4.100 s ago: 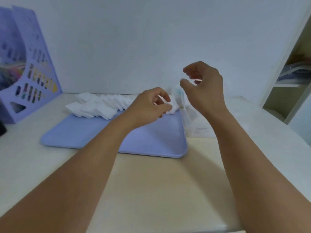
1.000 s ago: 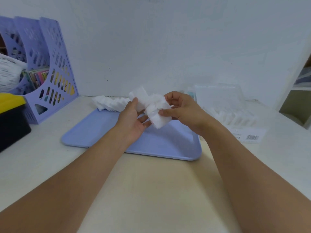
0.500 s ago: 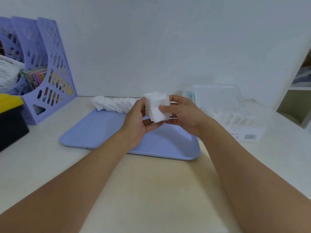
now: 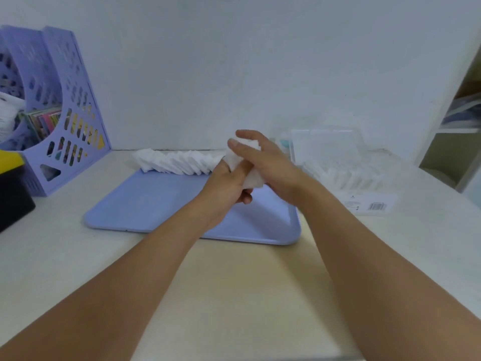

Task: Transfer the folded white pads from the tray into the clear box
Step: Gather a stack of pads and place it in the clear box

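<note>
A row of folded white pads (image 4: 177, 162) lies along the far edge of the blue tray (image 4: 145, 204). Above the tray's right half, both hands squeeze a small stack of white pads (image 4: 253, 178) between them. My left hand (image 4: 229, 186) grips the stack from below and the left. My right hand (image 4: 265, 162) lies over it from the right, fingers stretched across the top, hiding most of the stack. The clear box (image 4: 346, 175) stands right of the tray with its lid up and several white pads standing inside.
Purple magazine files (image 4: 52, 105) with papers stand at the back left, a black and yellow box (image 4: 13, 186) in front of them. A shelf unit (image 4: 458, 131) rises at the far right. A barcode label (image 4: 374, 204) faces me on the box front.
The stack was held upright between both hands half a second ago; now my right hand has closed over its top and the stack sits lower and flatter. My view has shifted slightly.
</note>
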`<action>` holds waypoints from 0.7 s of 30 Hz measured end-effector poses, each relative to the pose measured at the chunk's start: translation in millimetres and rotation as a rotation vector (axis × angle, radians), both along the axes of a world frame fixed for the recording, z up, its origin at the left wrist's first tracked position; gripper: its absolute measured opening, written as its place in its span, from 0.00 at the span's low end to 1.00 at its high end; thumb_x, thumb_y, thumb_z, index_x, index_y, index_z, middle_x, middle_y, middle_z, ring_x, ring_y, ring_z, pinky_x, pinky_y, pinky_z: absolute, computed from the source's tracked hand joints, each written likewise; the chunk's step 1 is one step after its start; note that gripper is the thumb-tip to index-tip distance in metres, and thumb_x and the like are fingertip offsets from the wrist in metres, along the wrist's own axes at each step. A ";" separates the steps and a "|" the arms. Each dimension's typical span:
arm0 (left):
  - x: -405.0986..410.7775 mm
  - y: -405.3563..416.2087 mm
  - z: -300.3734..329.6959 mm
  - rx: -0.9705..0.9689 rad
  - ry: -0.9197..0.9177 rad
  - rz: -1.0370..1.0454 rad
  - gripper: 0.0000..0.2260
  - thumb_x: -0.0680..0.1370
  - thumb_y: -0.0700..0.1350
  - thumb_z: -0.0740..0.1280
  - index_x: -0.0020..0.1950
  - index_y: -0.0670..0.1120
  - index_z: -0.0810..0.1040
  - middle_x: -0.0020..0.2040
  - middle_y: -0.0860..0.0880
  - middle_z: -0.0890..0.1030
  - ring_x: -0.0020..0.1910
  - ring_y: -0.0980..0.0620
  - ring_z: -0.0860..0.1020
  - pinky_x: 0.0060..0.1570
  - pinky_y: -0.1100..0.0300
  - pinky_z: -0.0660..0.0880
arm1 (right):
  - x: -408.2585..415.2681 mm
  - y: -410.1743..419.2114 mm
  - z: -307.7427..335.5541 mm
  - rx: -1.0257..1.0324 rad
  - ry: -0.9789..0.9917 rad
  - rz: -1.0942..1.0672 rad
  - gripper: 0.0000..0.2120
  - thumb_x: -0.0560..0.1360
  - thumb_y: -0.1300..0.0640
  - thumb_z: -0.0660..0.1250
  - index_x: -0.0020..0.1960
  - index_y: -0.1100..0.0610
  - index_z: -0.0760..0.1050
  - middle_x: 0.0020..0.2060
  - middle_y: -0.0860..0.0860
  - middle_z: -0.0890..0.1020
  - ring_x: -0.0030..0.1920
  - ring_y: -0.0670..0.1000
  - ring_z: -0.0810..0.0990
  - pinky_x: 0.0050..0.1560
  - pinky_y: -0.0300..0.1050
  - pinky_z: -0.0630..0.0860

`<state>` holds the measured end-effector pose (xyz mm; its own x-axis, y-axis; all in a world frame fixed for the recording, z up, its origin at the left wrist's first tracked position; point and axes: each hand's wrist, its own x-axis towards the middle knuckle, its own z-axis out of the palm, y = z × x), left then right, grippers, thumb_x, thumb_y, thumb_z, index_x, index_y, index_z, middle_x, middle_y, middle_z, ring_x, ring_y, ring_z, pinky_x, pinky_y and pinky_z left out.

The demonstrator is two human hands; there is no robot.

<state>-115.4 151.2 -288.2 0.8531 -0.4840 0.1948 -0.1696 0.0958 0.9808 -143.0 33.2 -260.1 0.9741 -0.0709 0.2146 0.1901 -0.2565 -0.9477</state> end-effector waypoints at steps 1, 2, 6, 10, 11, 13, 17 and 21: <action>3.2 2.0 2.4 0.034 -0.030 -0.011 0.09 0.83 0.43 0.63 0.60 0.43 0.78 0.41 0.49 0.80 0.37 0.54 0.75 0.29 0.62 0.70 | -3.4 -9.8 5.3 -0.112 -0.036 0.003 0.29 0.72 0.40 0.75 0.69 0.47 0.73 0.62 0.51 0.80 0.60 0.50 0.82 0.58 0.48 0.81; 6.7 3.4 5.5 0.079 -0.058 -0.025 0.10 0.81 0.40 0.66 0.61 0.43 0.78 0.43 0.49 0.81 0.39 0.54 0.76 0.30 0.63 0.70 | -7.9 -19.8 10.0 -0.238 -0.081 -0.008 0.25 0.71 0.44 0.77 0.65 0.49 0.76 0.57 0.49 0.82 0.56 0.49 0.83 0.54 0.45 0.82; 10.3 -5.1 24.7 0.234 -0.075 -0.119 0.17 0.73 0.41 0.76 0.60 0.43 0.78 0.48 0.46 0.85 0.45 0.54 0.81 0.35 0.64 0.73 | -17.3 -43.4 20.8 -0.413 -0.180 -0.061 0.19 0.71 0.47 0.78 0.54 0.56 0.77 0.45 0.50 0.82 0.43 0.49 0.82 0.42 0.45 0.81; 7.7 -40.6 37.5 0.143 0.046 -0.199 0.21 0.74 0.35 0.72 0.65 0.46 0.73 0.55 0.48 0.84 0.49 0.52 0.85 0.48 0.57 0.79 | -17.2 -62.3 24.4 -0.302 0.019 -0.020 0.27 0.75 0.41 0.72 0.62 0.60 0.71 0.52 0.54 0.82 0.51 0.51 0.84 0.49 0.53 0.84; 7.1 -48.8 35.7 0.136 0.054 -0.203 0.23 0.73 0.37 0.72 0.67 0.48 0.72 0.62 0.46 0.80 0.51 0.50 0.85 0.53 0.53 0.79 | -16.3 -69.3 24.1 -0.266 0.054 0.020 0.29 0.75 0.40 0.72 0.63 0.61 0.70 0.54 0.56 0.82 0.52 0.53 0.85 0.50 0.56 0.84; 3.0 -63.0 28.0 0.167 0.017 -0.192 0.23 0.76 0.40 0.72 0.67 0.53 0.69 0.67 0.47 0.75 0.56 0.49 0.84 0.56 0.52 0.78 | -20.4 -85.0 23.6 -0.228 0.109 0.092 0.26 0.76 0.44 0.73 0.61 0.64 0.72 0.52 0.58 0.83 0.51 0.55 0.85 0.51 0.55 0.83; -3.0 -79.3 10.8 0.110 -0.051 -0.080 0.37 0.71 0.45 0.79 0.70 0.55 0.58 0.62 0.51 0.75 0.50 0.54 0.80 0.44 0.59 0.79 | -35.2 -116.8 28.1 -0.232 0.071 -0.036 0.14 0.74 0.57 0.76 0.55 0.63 0.80 0.48 0.58 0.86 0.49 0.55 0.87 0.52 0.51 0.84; 0.1 -68.7 -3.0 0.239 -0.449 0.108 0.40 0.61 0.60 0.82 0.66 0.58 0.64 0.61 0.55 0.70 0.49 0.55 0.76 0.45 0.64 0.74 | -42.2 -127.2 39.9 0.179 -0.003 -0.294 0.20 0.76 0.45 0.72 0.55 0.62 0.81 0.47 0.58 0.87 0.43 0.55 0.88 0.37 0.42 0.82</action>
<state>-115.3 82.5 -291.2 0.7584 -0.4739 0.4476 -0.5750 -0.1631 0.8017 -185.2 -94.0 -220.2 0.9058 -0.3855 0.1759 0.1354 -0.1302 -0.9822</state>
